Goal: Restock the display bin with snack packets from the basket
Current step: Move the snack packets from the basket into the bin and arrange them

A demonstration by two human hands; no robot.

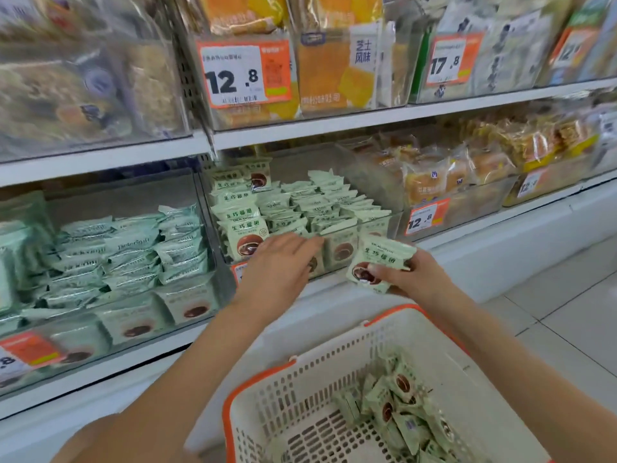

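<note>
A clear display bin [395,222] on the lower shelf holds several rows of pale green snack packets [310,202]. My left hand [280,265] reaches over the bin's front edge, fingers fairly straight and resting on the front packets. My right hand [414,275] pinches one green snack packet [380,262] with a brown round picture, just in front of the bin's right front corner. Below, the white basket [300,389] with an orange rim holds several more green packets [400,409] at its bottom right.
Left of it, another clear bin [133,332] holds mint green packets. To the right stand bins of bread packs [434,182] with orange price tags. The shelf above carries toast loaves [327,71]. White tiled floor [567,312] lies at right.
</note>
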